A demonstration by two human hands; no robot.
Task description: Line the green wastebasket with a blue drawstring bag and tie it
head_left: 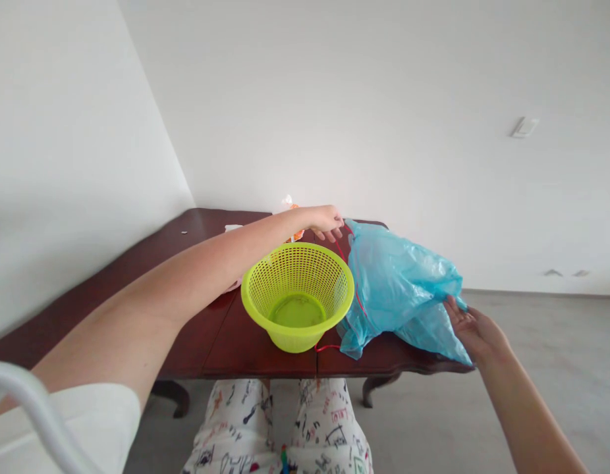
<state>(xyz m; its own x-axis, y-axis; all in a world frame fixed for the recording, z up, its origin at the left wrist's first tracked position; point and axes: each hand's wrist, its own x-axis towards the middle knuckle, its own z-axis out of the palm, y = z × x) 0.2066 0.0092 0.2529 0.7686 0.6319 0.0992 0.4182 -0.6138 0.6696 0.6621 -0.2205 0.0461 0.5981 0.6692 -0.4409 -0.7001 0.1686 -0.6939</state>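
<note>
The left hand [329,221] and right hand [471,330] pinched opposite ends of a red-corded, translucent blue plastic bag [396,280].

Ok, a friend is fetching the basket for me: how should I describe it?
Find the dark reddish table in front of the white wall. Near its front edge, left of the blue plastic bag, stands the basket. Unlike the bag with its red string, it is round, yellow-green and full of small holes.

Right fingers [456,316] on blue bag [402,283] beside green basket [294,341]
</note>
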